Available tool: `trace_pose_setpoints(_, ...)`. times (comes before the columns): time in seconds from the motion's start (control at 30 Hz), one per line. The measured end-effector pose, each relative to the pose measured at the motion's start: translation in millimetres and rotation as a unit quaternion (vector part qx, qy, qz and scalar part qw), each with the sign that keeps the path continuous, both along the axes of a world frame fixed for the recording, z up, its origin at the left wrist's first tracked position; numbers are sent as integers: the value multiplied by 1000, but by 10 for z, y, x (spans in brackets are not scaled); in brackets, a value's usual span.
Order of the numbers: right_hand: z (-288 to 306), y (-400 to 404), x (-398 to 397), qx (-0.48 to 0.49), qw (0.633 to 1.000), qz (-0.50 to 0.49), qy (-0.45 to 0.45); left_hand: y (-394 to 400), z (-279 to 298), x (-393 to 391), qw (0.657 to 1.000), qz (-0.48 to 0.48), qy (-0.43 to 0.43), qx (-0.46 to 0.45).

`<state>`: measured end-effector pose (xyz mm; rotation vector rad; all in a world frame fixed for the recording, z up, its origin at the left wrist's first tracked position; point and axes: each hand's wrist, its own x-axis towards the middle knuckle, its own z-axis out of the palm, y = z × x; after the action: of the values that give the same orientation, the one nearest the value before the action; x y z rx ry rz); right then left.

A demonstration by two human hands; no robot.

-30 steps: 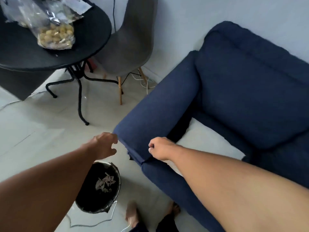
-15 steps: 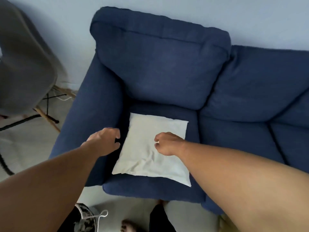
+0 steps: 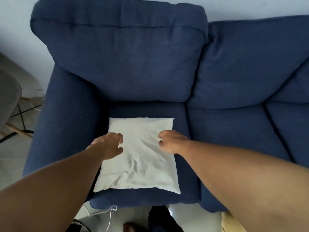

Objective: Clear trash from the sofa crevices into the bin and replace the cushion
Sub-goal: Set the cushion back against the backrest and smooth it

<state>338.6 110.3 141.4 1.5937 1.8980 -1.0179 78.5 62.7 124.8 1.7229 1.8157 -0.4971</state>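
A white cushion (image 3: 140, 158) lies flat on the left seat of the dark blue sofa (image 3: 234, 134). My left hand (image 3: 108, 146) hovers over the cushion's left edge with its fingers curled and apart, holding nothing. Over the cushion's right side my right hand (image 3: 170, 143) is loosely curled, also with nothing in it. Whether either hand touches the fabric is unclear. The bin (image 3: 78, 226) shows only as a dark sliver at the bottom edge, partly behind my left arm.
The sofa's left armrest (image 3: 66, 131) runs beside the cushion. A grey chair (image 3: 8, 101) with wooden legs stands on the floor at the left. A white cord (image 3: 111, 215) trails on the pale floor below the seat front, near my feet (image 3: 132, 226).
The view swung from the bin and the table over to the sofa seat. Both hands moved from the armrest's end onto the white cushion, which now lies squarer in front of me.
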Motion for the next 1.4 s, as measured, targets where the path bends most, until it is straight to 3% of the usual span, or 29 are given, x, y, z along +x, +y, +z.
trace_pose_setpoints(0.6,-766,-132,306,-85,992,-92,-14,23,-734,-168,994,29,76,-68)
trace_pose_setpoints(0.83,-1173,-592,293,-127,964,-231,-13,-159,-1040,-458,988,131,10,-84)
trace_pose_setpoints(0.97,-1339,-744,312,-172,952,-251,-17,-280,-1155,-551,977,190,-23,-99)
trace_pose_setpoints(1.4,-1517,-966,273,-179,924,-337,39,-647,-1454,-566,888,390,-159,-186)
